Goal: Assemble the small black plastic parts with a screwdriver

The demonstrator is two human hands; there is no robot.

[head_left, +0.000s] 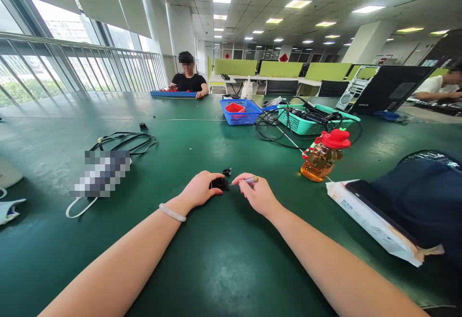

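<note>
My left hand point(202, 189), with a pale bangle on its wrist, pinches a small black block point(219, 184) against the green table point(220, 249). My fingers hide part of the block, and its exact kind is unclear. In my right hand point(257, 195) is a screwdriver point(250, 180) with a light handle, held nearly level. Its thin shaft points left, and the tip meets or nearly meets the block's right end. Just beyond the block lies a small black piece with metal prongs point(227, 171).
Farther back stand a blue basket point(241, 114) and a green basket point(306, 125) of black cables. A red-lidded bottle point(321, 158) and a wipes pack point(375, 225) under a black phone point(382, 211) lie right. A cable point(144, 143) lies left. One person point(188, 82) sits opposite.
</note>
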